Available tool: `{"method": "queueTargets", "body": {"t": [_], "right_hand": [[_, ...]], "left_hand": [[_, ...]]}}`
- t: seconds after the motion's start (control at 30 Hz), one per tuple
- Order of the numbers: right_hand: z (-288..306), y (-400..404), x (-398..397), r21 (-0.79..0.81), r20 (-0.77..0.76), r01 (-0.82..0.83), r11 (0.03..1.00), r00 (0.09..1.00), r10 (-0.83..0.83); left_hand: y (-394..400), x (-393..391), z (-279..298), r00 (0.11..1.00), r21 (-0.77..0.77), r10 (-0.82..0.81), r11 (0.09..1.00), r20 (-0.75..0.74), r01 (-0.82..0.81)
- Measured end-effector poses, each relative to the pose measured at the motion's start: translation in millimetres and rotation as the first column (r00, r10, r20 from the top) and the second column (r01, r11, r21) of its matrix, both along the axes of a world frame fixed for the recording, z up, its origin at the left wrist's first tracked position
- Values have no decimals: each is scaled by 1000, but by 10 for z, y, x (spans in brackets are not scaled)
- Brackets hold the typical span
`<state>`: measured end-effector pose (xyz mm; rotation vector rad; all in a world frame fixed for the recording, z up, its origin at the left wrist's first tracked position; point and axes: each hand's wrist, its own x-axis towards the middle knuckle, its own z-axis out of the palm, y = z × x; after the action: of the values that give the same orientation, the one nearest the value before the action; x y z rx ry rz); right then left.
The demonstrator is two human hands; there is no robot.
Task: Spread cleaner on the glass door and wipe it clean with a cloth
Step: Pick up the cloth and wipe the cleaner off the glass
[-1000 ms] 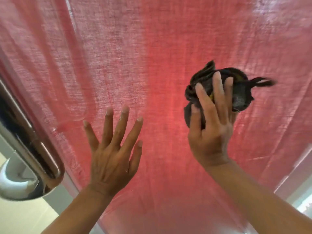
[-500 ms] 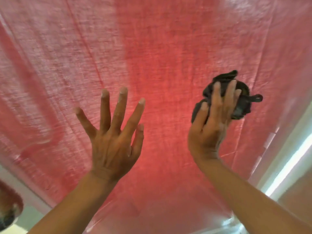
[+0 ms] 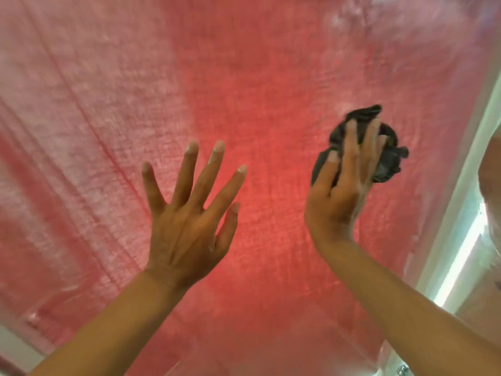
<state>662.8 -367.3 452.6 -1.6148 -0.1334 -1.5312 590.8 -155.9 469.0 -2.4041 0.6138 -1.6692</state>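
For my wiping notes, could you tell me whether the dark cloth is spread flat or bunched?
Bunched: the cloth sits wadded under the right hand.

Hands side by side against glass door (image 3: 271, 77), curtain (image 3: 81, 131) behind.
Left hand (image 3: 187, 213) spread left; right hand (image 3: 341, 191) beside it, over cloth (image 3: 385, 164); door frame (image 3: 466, 199) right.

No readable text anywhere. No labels, brands or numbers to make out. Much blurred by motion.
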Motion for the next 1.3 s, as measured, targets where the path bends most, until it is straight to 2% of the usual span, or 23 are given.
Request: {"method": "queueTargets", "body": {"t": [0.07, 0.13, 0.2, 0.23, 0.3, 0.37, 0.43, 0.5, 0.53, 0.6, 0.67, 0.7, 0.73, 0.8, 0.9, 0.97, 1.0, 1.03, 1.07, 1.13, 1.2, 1.23, 1.3], "right_hand": [[46, 42, -62, -338, 93, -6, 941, 995, 40], [19, -52, -114, -674, 158, 15, 739, 980, 124], [79, -268, -85, -790, 172, 49, 611, 974, 144], [128, -364, -52, -773, 169, 45, 633, 976, 137], [209, -513, 55, -555, 143, 33, 831, 988, 56], [318, -644, 193, -120, 35, 61, 991, 998, -57], [445, -719, 282, 221, -99, 86, 972, 993, -65], [524, -662, 250, 283, -163, 86, 955, 986, -40], [549, -631, 174, 191, -150, 78, 978, 987, -49], [517, -452, -3, -277, -18, 12, 961, 1000, -17], [526, -428, -105, -738, 123, 44, 674, 990, 70], [590, -472, -109, -814, 176, 89, 575, 980, 97], [661, -537, -83, -811, 203, 112, 574, 974, 98], [808, -683, 12, -667, 187, 98, 739, 982, 39], [1060, -1008, 251, -144, 25, 121, 982, 993, -118], [1276, -1169, 377, 252, -89, 88, 964, 994, -67], [1358, -1167, 392, 352, -114, 72, 933, 993, -34], [1401, -1104, 373, 341, -109, 73, 937, 993, -37], [1389, -1007, 327, 227, -69, 80, 971, 995, -66], [1274, -800, 203, -192, 93, 61, 979, 995, -43], [1213, -760, 138, -558, 189, 67, 827, 981, 48], [1260, -811, 150, -640, 220, 89, 763, 973, 71], [1449, -876, 194, -609, 247, 107, 786, 967, 60]], "left_hand": [[-46, 38, 206, 1000, 21, -9, 1000, 20, 8], [-75, 58, 368, 1000, 33, -21, 999, 21, 21], [-103, 50, 476, 1000, 52, -27, 998, 13, 27], [-112, 41, 516, 1000, 65, -25, 998, 9, 25], [-138, 29, 597, 1000, 89, -29, 996, -6, 30], [-166, 30, 704, 999, 112, -35, 993, -22, 38], [-203, 37, 798, 999, 130, -29, 991, -30, 32], [-234, 41, 855, 999, 141, -18, 990, -29, 22], [-273, 52, 893, 1000, 145, -17, 989, -26, 21], [-301, 75, 950, 1000, 152, -9, 988, -13, 11], [-368, 107, 1056, 1000, 159, -24, 987, -13, 26], [-389, 117, 1107, 999, 165, -30, 986, -13, 32], [-402, 123, 1148, 999, 169, -33, 985, -14, 35], [-388, 143, 1235, 999, 177, -38, 983, -11, 40], [-374, 177, 1388, 999, 182, -35, 983, 3, 34], [-437, 198, 1491, 999, 182, -38, 983, 17, 34], [-477, 215, 1546, 999, 183, -39, 983, 26, 34], [-512, 235, 1602, 999, 184, -39, 982, 34, 32], [-541, 255, 1654, 998, 186, -39, 982, 40, 30], [-583, 295, 1756, 998, 199, -38, 980, 56, 27], [-599, 312, 1827, 997, 214, -34, 977, 66, 19], [-601, 313, 1851, 997, 221, -36, 975, 67, 20], [-592, 305, 1883, 997, 230, -43, 973, 66, 26]]}}
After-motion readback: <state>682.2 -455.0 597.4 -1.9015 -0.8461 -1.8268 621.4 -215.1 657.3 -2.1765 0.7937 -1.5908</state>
